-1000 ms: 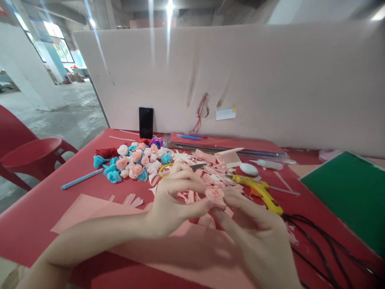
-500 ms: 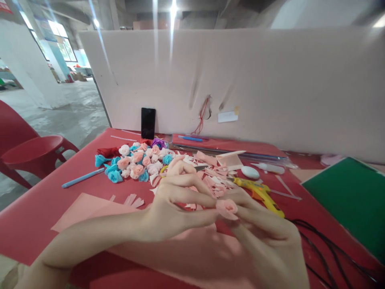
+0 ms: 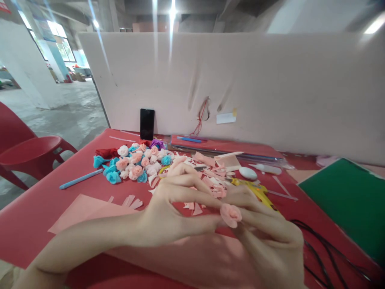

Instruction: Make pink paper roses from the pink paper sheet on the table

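Note:
A small pink paper rose (image 3: 231,215) is pinched between the fingertips of both hands, its rolled petals facing me. My left hand (image 3: 180,204) comes in from the left, thumb and index finger closed on the flower's left edge. From the right, my right hand (image 3: 267,237) grips its other side, with the lower part of the rose hidden behind the fingers. Beneath the hands lies a large sheet of pink paper (image 3: 180,261). Pink paper scraps (image 3: 216,184) are strewn just beyond the knuckles, with scissors (image 3: 200,168) partly buried among them.
Finished paper flowers (image 3: 135,162) in pink, white and blue are heaped at the left, near a blue pen (image 3: 81,179). A yellow glue gun (image 3: 255,190) lies behind my right hand. A phone (image 3: 147,124) leans on the white panel (image 3: 270,88). Black cable (image 3: 321,253) and a green board (image 3: 345,200) occupy the right.
The rose has shifted slightly right and down and turned, so its outer petal now shows on the left. Both hands still hold it.

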`<state>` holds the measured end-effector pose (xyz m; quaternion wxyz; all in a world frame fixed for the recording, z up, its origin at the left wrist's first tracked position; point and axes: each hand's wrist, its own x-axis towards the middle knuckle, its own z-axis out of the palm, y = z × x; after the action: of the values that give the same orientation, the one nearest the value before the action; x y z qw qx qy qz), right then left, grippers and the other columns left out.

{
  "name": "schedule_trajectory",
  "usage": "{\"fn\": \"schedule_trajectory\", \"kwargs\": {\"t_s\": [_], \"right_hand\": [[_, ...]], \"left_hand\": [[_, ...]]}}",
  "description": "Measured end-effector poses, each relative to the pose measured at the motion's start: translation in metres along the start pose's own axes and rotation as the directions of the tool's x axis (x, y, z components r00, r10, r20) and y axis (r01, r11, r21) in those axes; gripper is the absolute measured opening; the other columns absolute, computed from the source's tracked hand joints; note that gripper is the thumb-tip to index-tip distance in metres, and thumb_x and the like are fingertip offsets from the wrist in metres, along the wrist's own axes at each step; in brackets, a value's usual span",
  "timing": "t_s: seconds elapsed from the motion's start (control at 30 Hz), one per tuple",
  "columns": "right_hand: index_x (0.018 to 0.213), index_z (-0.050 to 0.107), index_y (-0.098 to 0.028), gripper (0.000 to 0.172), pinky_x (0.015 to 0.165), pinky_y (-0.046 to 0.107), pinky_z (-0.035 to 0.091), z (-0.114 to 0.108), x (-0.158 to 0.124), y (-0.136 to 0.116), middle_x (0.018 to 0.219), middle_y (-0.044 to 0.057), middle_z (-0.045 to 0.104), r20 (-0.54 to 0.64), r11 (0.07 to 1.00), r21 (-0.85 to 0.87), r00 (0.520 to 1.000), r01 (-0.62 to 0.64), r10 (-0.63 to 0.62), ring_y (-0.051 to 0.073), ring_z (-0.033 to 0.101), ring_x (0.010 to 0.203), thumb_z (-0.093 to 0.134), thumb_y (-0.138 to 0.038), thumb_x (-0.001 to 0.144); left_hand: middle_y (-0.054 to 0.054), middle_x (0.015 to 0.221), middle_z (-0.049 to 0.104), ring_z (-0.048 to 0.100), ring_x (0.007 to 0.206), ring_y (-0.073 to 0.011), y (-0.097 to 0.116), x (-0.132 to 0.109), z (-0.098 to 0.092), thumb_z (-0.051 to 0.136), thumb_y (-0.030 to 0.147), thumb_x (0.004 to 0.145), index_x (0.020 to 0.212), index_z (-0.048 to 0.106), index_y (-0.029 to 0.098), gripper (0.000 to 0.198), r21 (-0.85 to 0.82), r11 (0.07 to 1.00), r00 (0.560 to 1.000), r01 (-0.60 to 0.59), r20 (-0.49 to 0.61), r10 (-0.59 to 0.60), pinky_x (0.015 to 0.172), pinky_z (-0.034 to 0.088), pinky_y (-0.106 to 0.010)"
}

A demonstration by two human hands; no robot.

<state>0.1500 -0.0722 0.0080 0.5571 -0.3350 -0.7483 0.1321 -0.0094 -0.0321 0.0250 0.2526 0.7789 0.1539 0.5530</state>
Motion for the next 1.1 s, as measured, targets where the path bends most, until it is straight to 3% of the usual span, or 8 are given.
{"fn": "schedule_trajectory", "kwargs": {"t_s": [0.3,0.7,0.93,1.1], "right_hand": [[0.080,0.066,-0.025,0.029,0.057,0.026,0.048,-0.001,0.002,-0.008,0.071,0.000,0.064,-0.005,0.999,-0.039,1.000,0.018,-0.019,0.014,0.054,0.064,0.053,0.001,0.075],[0.076,0.064,-0.022,0.024,0.057,0.027,0.048,-0.001,-0.002,-0.007,0.068,0.000,0.061,0.044,0.999,-0.026,0.998,-0.039,0.040,0.014,0.054,0.063,0.055,0.000,0.074],[0.076,0.061,-0.022,0.022,0.055,0.023,0.050,0.001,0.004,-0.015,0.066,-0.001,0.062,0.010,0.995,-0.103,1.000,-0.011,0.012,0.013,0.058,0.064,0.054,-0.001,0.074],[0.071,0.057,-0.019,0.019,0.056,0.021,0.050,0.001,0.004,-0.017,0.065,-0.001,0.061,0.056,0.983,-0.180,0.998,-0.022,0.033,0.011,0.056,0.062,0.052,-0.002,0.076]], "left_hand": [[-0.003,0.063,0.064,0.051,0.065,-0.0126,0.001,0.000,-0.001,0.072,0.020,0.068,0.070,0.067,0.013,0.009,-0.010,0.999,0.996,0.053,0.066,-0.053,0.065,0.044,-0.031],[-0.001,0.068,0.062,0.048,0.064,-0.0116,0.002,0.002,-0.001,0.066,0.013,0.070,0.070,0.056,0.016,0.010,0.012,0.992,0.980,0.125,0.155,-0.126,0.068,0.040,-0.030],[0.000,0.067,0.059,0.048,0.067,-0.0117,0.004,0.003,-0.006,0.059,0.011,0.074,0.069,0.053,0.016,0.009,0.012,0.985,0.955,0.173,0.242,-0.171,0.072,0.041,-0.030],[-0.001,0.068,0.056,0.050,0.070,-0.0130,0.007,0.006,-0.009,0.058,0.013,0.074,0.069,0.053,0.016,0.008,0.026,0.962,0.912,0.272,0.312,-0.266,0.071,0.042,-0.029]]}}
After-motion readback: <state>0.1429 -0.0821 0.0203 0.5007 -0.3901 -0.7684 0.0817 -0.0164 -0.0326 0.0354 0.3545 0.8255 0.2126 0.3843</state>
